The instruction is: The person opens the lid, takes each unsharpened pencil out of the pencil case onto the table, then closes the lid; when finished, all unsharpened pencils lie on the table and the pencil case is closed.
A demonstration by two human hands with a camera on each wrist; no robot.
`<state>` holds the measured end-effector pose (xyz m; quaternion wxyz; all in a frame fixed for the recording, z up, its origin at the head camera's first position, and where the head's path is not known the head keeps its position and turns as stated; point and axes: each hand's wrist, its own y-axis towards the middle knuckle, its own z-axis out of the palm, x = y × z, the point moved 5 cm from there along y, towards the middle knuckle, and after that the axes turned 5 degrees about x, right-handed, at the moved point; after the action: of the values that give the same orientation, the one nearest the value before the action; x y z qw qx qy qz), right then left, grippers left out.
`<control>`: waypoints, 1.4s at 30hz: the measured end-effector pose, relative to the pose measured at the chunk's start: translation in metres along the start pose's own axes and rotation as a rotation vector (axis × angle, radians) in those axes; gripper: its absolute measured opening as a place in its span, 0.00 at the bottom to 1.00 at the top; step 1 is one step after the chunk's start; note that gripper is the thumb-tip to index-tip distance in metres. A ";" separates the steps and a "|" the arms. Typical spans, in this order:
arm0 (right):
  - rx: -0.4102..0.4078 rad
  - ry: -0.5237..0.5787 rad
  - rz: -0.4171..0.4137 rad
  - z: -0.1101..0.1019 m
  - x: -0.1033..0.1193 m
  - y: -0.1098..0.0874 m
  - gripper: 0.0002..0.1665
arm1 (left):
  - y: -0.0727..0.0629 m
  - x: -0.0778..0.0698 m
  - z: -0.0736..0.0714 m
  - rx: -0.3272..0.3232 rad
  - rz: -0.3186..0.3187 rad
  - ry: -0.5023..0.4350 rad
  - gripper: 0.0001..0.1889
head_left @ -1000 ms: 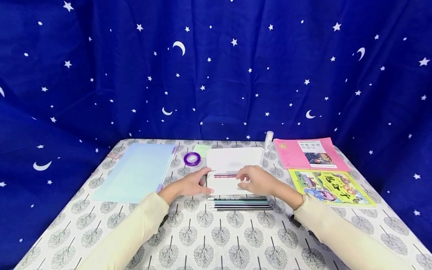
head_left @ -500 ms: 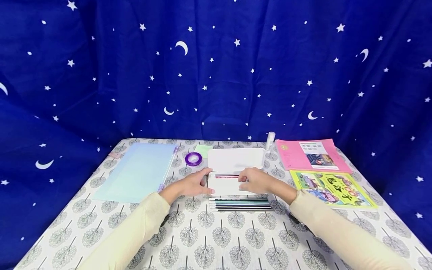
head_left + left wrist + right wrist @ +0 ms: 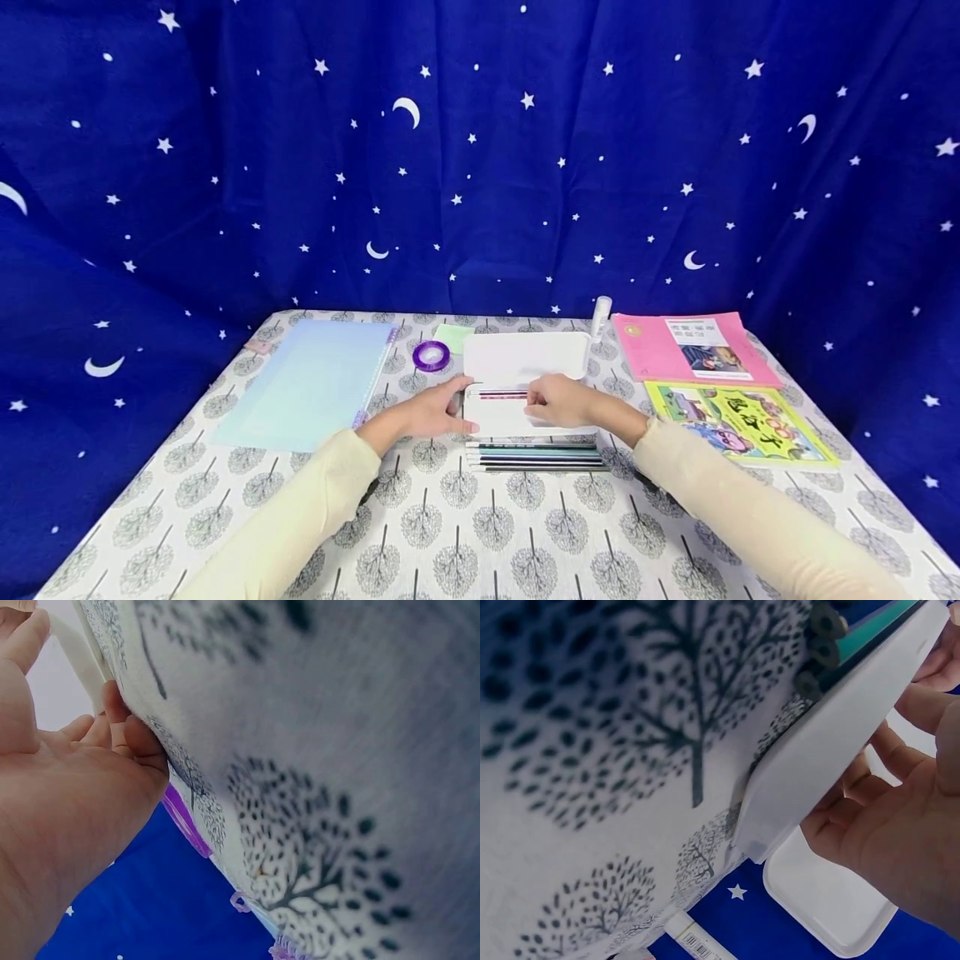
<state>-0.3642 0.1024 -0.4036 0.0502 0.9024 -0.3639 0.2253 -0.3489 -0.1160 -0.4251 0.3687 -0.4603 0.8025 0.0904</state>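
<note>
An open white pencil case (image 3: 495,422) lies mid-table in the head view, its lid (image 3: 525,354) folded back. Inside, a dark pencil and a red pencil (image 3: 504,397) lie lengthwise. My left hand (image 3: 426,414) grips the case's left end, thumb at the near corner and forefinger at the far one; its other fingers curl beneath the palm in the left wrist view. Over the case's right half, my right hand (image 3: 564,402) pinches the red pencil, covering its right end. The case wall (image 3: 840,742) hides those fingertips in the right wrist view. Several pencils (image 3: 536,457) lie side by side before the case.
A blue translucent folder (image 3: 303,383) lies left. Behind the case are purple tape (image 3: 431,356), green paper (image 3: 454,337) and an upright white glue stick (image 3: 601,318). A pink book (image 3: 693,348) and a yellow book (image 3: 742,423) lie right. A starry blue curtain (image 3: 480,167) hangs behind.
The right hand's thumb and fingers have come together over the red pencil, which has shifted slightly nearer. The left hand stays at the case's left end.
</note>
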 end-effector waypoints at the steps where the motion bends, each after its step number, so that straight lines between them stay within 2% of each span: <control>1: 0.000 0.005 0.000 0.000 0.001 0.000 0.06 | 0.000 0.000 0.001 0.001 0.000 -0.003 0.49; 9: -0.039 0.009 -0.047 -0.001 0.004 0.001 0.05 | -0.002 -0.001 0.000 -0.009 -0.004 -0.009 0.48; 18: -0.085 0.086 -0.062 -0.003 -0.003 -0.004 0.02 | -0.003 -0.002 0.003 0.003 -0.014 -0.012 0.49; 29: -0.169 0.120 -0.042 -0.007 0.000 -0.020 0.02 | -0.001 0.000 0.002 -0.004 -0.010 -0.005 0.48; 38: -0.175 0.127 -0.053 -0.003 0.013 -0.045 0.03 | 0.001 0.000 0.004 0.002 -0.002 0.002 0.48; 42: -0.150 0.125 -0.088 0.000 0.021 -0.052 0.04 | 0.001 0.001 0.002 -0.003 -0.003 -0.004 0.48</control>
<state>-0.3160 0.1274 -0.3904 0.1502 0.8953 -0.3359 0.2510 -0.3492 -0.1147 -0.4271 0.3695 -0.4620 0.8010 0.0920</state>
